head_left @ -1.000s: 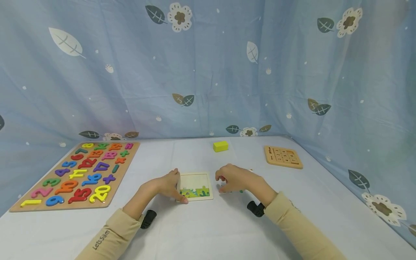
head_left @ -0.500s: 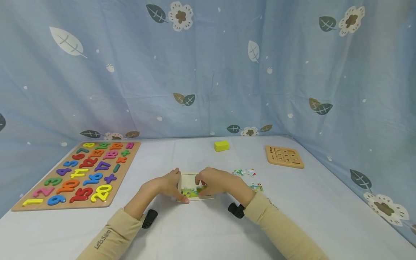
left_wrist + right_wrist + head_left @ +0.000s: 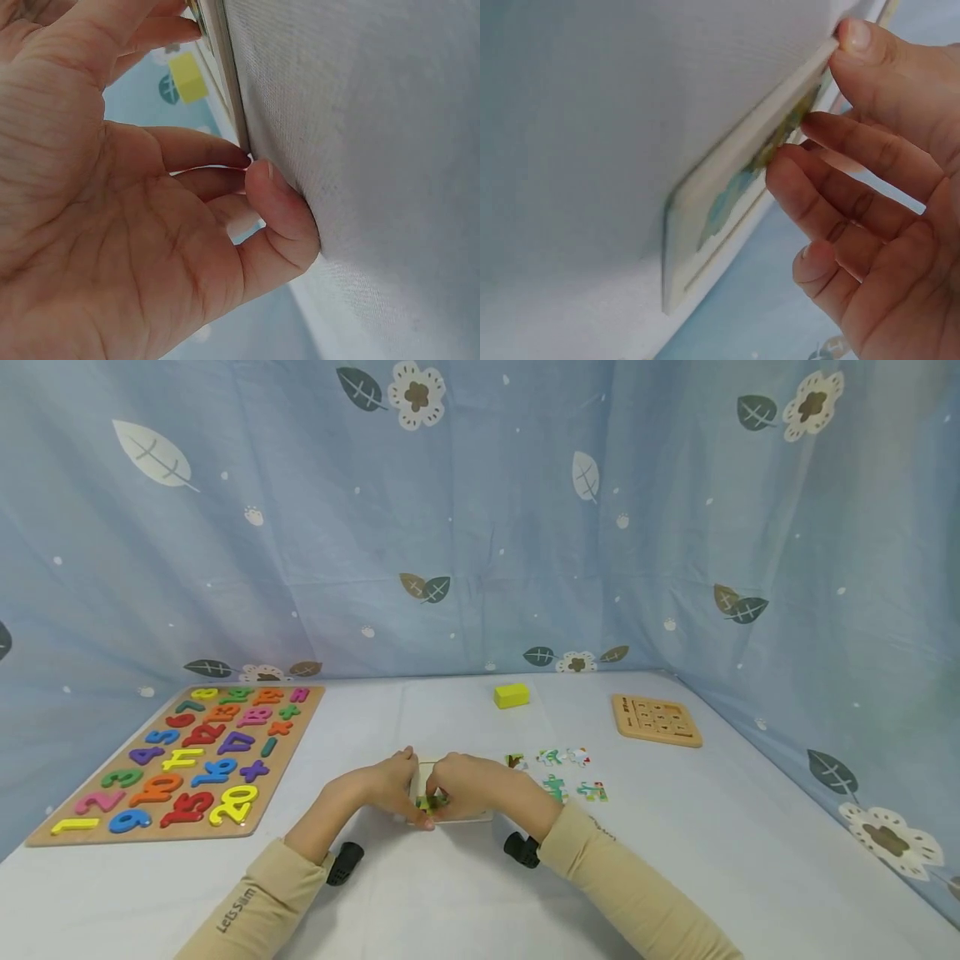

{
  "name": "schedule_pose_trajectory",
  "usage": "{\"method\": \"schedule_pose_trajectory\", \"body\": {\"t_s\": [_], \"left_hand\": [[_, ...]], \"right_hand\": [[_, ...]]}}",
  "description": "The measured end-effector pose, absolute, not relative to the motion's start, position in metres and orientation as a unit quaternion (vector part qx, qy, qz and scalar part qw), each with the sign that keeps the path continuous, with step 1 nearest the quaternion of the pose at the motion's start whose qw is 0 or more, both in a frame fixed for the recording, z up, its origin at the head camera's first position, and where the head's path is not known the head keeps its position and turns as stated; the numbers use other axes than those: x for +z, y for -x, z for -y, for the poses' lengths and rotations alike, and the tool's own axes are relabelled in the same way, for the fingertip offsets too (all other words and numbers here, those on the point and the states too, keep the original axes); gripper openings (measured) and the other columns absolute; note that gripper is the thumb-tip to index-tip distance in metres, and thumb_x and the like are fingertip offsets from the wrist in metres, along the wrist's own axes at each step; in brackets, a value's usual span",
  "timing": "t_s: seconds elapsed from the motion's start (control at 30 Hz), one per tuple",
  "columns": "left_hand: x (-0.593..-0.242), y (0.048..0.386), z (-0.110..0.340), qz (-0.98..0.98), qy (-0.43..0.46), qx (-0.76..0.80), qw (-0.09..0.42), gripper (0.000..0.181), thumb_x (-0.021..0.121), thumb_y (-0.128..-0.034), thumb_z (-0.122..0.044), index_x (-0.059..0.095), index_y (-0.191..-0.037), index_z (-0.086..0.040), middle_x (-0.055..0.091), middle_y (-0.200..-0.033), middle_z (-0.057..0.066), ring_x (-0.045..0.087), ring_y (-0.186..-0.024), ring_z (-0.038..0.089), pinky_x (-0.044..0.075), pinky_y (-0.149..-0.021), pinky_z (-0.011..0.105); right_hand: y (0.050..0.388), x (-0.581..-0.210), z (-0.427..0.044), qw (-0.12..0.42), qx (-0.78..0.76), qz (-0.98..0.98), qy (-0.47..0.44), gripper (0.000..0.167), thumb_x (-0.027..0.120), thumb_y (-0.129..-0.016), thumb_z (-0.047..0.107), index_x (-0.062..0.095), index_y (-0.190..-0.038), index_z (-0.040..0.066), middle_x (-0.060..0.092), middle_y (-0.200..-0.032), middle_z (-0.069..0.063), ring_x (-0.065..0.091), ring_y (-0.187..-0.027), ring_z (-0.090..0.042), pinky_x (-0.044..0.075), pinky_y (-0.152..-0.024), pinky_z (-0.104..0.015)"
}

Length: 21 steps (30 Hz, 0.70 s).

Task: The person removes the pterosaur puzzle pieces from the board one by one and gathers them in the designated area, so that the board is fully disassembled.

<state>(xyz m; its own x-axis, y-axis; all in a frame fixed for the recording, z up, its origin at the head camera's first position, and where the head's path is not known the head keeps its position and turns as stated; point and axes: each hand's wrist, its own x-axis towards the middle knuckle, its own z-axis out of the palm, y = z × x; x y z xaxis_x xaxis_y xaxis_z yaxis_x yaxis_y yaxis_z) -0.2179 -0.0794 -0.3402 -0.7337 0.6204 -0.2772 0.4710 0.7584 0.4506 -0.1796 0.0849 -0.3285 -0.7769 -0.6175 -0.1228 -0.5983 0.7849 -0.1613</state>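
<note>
A shallow wooden puzzle tray [image 3: 480, 817] [image 3: 676, 281] lies flat on the table, green picture pieces along its near side. My left hand [image 3: 388, 787] [image 3: 142, 217] holds the tray's left side, fingers near the far-left corner and thumb at the near-left corner. Above the tray's left part is my right hand [image 3: 476, 785] [image 3: 900, 187], its bent fingertips touching the pieces in the right wrist view, thumb apart from them near the tray's corner. This hand hides much of the tray from the head view. To the right lie several loose puzzle pieces [image 3: 555, 787].
At the left lies a big board [image 3: 288, 752] of coloured numbers and signs. A yellow block [image 3: 512, 696] [image 3: 187, 77] stands farther back. Back right is a small wooden number board [image 3: 657, 721]. Behind the table hangs a blue patterned curtain [image 3: 480, 527].
My right hand has moved left from beside the tray to over its left part, uncovering the loose pieces on the right. My left hand has stayed at the tray.
</note>
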Motion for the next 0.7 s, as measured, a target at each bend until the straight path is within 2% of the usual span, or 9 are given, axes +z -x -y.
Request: {"method": "schedule_pose_trajectory", "body": {"t_s": [0.27,0.43,0.6,0.7], "left_hand": [[-0.3406,0.2176,0.0795,-0.916,-0.295,0.170,0.212,0.115,0.085,-0.0698,-0.040,0.019,-0.145,0.017,0.011,-0.154,0.036,0.014,-0.145,0.046,0.018,-0.117,0.056],[-0.3405,0.2167,0.0800,-0.914,-0.295,0.177,0.213,0.115,0.085,-0.0701,-0.040,0.019,-0.145,0.016,0.010,-0.155,0.035,0.013,-0.145,0.046,0.019,-0.117,0.056],[-0.3398,0.2165,0.0800,-0.913,-0.297,0.178,0.217,0.117,0.084,-0.0712,-0.041,0.015,-0.146,0.017,0.008,-0.155,0.035,0.011,-0.146,0.046,0.018,-0.117,0.056],[-0.3393,0.2166,0.0803,-0.912,-0.297,0.179,0.221,0.118,0.084,-0.0719,-0.040,0.013,-0.146,0.017,0.006,-0.155,0.035,0.010,-0.146,0.046,0.018,-0.118,0.055]], "right_hand": [[0.1827,-0.3322,-0.0841,0.088,-0.062,-0.941,0.320,0.021,0.072,-0.086,0.019,0.074,-0.104,0.010,0.069,-0.087,0.005,0.052,-0.070,-0.004,0.043,-0.063,-0.014],[0.1844,-0.3332,-0.0836,0.089,-0.061,-0.943,0.314,0.016,0.071,-0.087,0.018,0.075,-0.100,0.010,0.069,-0.090,0.004,0.052,-0.072,-0.003,0.044,-0.065,-0.014],[0.1856,-0.3328,-0.0836,0.096,-0.061,-0.944,0.311,0.010,0.071,-0.087,0.021,0.073,-0.093,0.013,0.058,-0.085,0.006,0.048,-0.074,-0.004,0.044,-0.067,-0.016],[0.1853,-0.3313,-0.0824,0.093,-0.059,-0.942,0.317,0.009,0.072,-0.086,0.020,0.073,-0.091,0.012,0.060,-0.081,0.008,0.048,-0.071,-0.004,0.043,-0.065,-0.015]]}}
